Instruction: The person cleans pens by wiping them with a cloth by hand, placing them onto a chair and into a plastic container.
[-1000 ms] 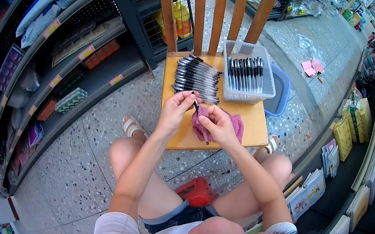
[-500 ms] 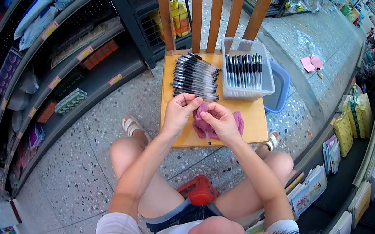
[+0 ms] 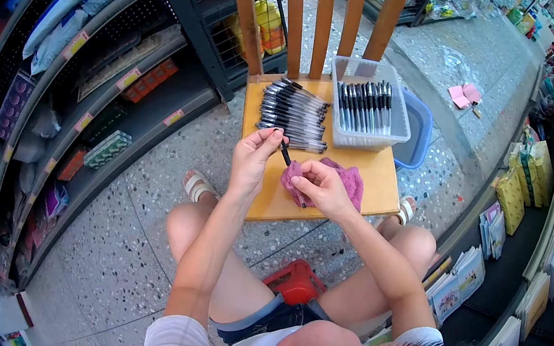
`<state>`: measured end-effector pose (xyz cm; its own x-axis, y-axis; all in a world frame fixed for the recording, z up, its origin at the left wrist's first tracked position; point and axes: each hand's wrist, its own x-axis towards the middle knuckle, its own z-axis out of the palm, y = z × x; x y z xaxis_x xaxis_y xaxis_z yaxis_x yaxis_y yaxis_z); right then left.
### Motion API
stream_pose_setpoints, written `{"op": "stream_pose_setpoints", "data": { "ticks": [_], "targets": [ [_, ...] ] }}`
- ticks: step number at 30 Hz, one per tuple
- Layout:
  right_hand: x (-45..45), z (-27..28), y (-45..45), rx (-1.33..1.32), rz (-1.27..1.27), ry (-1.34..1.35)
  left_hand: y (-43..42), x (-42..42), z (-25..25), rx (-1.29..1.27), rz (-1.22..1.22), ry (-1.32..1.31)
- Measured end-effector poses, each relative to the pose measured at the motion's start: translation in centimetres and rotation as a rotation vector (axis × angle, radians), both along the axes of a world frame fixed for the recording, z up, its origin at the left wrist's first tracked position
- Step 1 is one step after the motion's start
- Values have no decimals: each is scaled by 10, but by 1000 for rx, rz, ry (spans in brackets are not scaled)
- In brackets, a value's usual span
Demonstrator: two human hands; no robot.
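Speckled stone floor (image 3: 119, 236) fills the aisle, with dark shelving (image 3: 196, 106) to my left and more stocked shelving (image 3: 503, 254) to my right. Before my knees stands a wooden chair (image 3: 379, 175), its slatted back rising from the far edge of the seat. Past the seat's right edge, at a lower level, sits a blue tub (image 3: 417, 132). Clear plastic box (image 3: 366, 142) occupies the far right corner; boxed pens (image 3: 364, 107) lean inside it in a row. Loose pens (image 3: 292, 117) lie in a stack along the left edge, from the far corner toward the middle. Pink cloth (image 3: 350, 180) is bunched near the front edge, right of centre. Left hand (image 3: 250, 159): thumb and fingers pinch the upper end of a black pen (image 3: 285, 153). Right hand (image 3: 324, 188): fingers clench the cloth around that pen's lower part, held tilted above the near half of the seat.
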<state>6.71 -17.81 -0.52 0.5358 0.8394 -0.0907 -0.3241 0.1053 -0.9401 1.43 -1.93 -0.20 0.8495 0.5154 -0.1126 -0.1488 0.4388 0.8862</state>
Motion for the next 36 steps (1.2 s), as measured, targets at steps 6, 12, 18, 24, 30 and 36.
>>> {"op": "stream_pose_setpoints", "data": {
  "ticks": [6, 12, 18, 24, 30, 36],
  "targets": [
    [4, -2, -6, 84, -21, 176, 3, -2, 4, -10, -95, -15],
    [9, -3, -10, 94, -63, 230, -17, -2, -3, 0, -237, 1],
    [6, -7, -8, 65, -40, 190, -13, -3, -2, 30, -176, 6],
    [0, -3, -8, 16, 11, 167, -1, -4, 2, -7, -97, -8],
    [0, -9, -12, -13, 66, 179, 12, -4, 5, -38, -50, -27],
    [5, -13, -16, 82, 55, 231, 8, -4, 6, -63, -107, -19]
  ]
}}
